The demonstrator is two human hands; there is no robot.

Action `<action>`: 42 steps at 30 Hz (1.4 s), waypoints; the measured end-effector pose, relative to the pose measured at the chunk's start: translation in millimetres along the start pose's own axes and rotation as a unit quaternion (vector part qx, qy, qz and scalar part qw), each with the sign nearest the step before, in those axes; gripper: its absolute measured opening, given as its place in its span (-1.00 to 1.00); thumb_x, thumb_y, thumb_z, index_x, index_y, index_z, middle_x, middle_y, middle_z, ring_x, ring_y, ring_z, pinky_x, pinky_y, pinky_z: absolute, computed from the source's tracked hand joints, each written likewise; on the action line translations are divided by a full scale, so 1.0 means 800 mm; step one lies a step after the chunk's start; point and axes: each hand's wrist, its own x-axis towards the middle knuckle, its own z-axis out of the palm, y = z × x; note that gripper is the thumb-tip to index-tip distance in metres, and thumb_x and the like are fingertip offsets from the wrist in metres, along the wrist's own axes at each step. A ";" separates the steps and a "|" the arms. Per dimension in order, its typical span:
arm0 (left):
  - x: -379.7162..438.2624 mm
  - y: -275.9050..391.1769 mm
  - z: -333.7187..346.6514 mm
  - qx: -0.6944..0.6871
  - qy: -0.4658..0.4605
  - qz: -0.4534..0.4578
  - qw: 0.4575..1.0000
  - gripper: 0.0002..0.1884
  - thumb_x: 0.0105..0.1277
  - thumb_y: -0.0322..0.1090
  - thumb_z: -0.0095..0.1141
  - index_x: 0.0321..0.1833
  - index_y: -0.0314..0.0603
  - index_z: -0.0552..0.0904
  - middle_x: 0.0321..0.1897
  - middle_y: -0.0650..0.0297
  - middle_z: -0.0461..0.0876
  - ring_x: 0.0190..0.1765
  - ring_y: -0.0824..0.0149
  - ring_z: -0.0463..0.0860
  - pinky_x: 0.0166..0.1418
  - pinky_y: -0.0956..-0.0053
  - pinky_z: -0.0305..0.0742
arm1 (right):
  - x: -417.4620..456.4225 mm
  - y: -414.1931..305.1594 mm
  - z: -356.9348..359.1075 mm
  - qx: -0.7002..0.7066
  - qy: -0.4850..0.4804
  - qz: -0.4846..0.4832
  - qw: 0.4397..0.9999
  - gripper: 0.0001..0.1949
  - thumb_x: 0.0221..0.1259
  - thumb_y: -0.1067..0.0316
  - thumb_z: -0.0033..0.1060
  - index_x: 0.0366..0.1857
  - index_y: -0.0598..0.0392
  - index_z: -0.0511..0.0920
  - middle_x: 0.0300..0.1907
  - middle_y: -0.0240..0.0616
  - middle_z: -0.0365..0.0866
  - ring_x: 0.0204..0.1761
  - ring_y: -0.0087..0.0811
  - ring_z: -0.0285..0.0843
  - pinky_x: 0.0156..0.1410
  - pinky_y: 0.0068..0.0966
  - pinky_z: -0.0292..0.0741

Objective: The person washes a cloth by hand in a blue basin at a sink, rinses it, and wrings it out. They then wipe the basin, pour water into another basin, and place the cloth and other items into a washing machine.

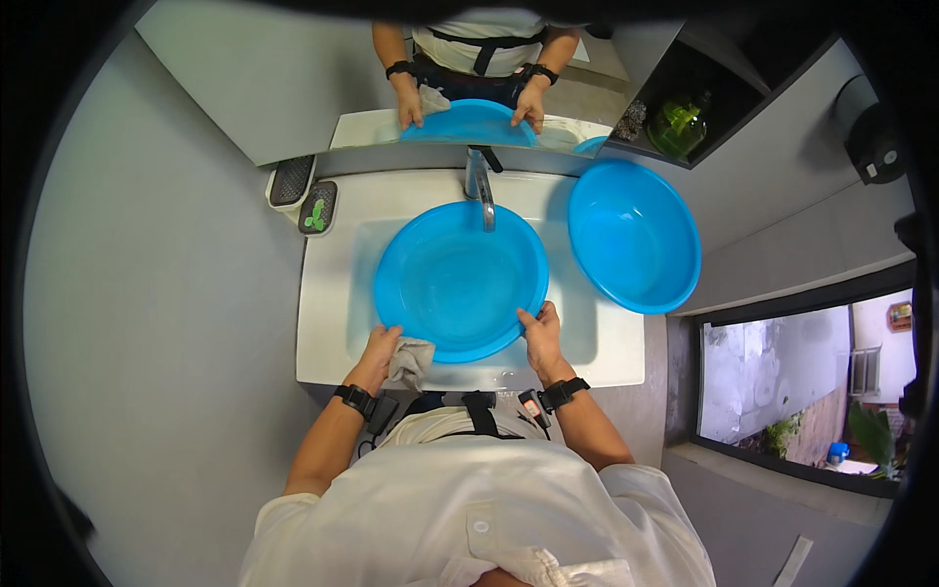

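Note:
A blue plastic basin (462,282) rests over the white washbasin (323,323), under the spout of a chrome faucet (478,183). My left hand (378,354) grips the basin's near-left rim and also has a crumpled light grey cloth (412,362), which hangs beside the rim. On the near-right side, my right hand (541,334) holds the same rim, thumb on top and fingers outside. Clear water seems to lie in the basin, but its depth is hard to tell. Both wrists wear black straps with small devices.
A second blue basin (634,238) stands on the counter's right end, against the wall. Dark-topped soap trays (318,209), one with a green item, sit at the back left. Behind the faucet rises a mirror (293,81). A window (799,389) opens at right.

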 end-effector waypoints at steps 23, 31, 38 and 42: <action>-0.049 0.031 -0.038 0.020 0.010 0.148 0.989 -0.83 0.25 -0.38 0.18 -0.18 -0.28 0.54 -0.35 0.30 0.59 -0.39 0.45 0.53 -0.32 0.53 0.47 | -0.055 0.000 0.006 0.096 -0.043 0.201 0.974 -0.71 0.14 0.50 0.15 -0.12 0.35 0.32 -0.33 -0.20 0.48 -0.41 -0.42 0.56 -0.20 -0.31 0.73; -0.082 0.095 0.031 0.046 0.031 0.184 0.981 -0.83 0.17 -0.39 0.21 -0.30 -0.24 0.48 -0.46 0.32 0.52 -0.46 0.47 0.49 -0.39 0.52 0.43 | -0.035 0.019 -0.020 0.016 -0.069 0.262 0.962 -0.65 0.27 0.24 0.17 -0.09 0.33 0.37 -0.43 -0.25 0.47 -0.43 -0.49 0.53 -0.21 -0.32 0.72; -0.094 0.120 0.054 0.234 0.094 0.343 0.905 -0.80 0.14 -0.45 0.18 -0.42 -0.22 0.37 -0.56 0.32 0.42 -0.50 0.49 0.38 -0.47 0.46 0.32 | -0.011 -0.012 -0.086 -0.020 0.060 0.122 0.991 -0.34 0.22 -0.18 0.19 0.18 0.18 0.35 -0.03 -0.10 0.51 0.01 -0.22 0.51 0.18 -0.11 0.45; -0.116 0.127 0.055 0.368 0.136 0.440 0.808 -0.74 0.12 -0.42 0.18 -0.45 -0.23 0.30 -0.65 0.20 0.36 -0.55 0.43 0.34 -0.49 0.38 0.28 | 0.005 -0.076 -0.146 0.144 0.196 0.058 0.968 -0.02 0.13 -0.29 0.23 0.43 0.24 0.03 0.29 0.10 0.26 0.16 0.06 0.42 0.20 -0.13 0.44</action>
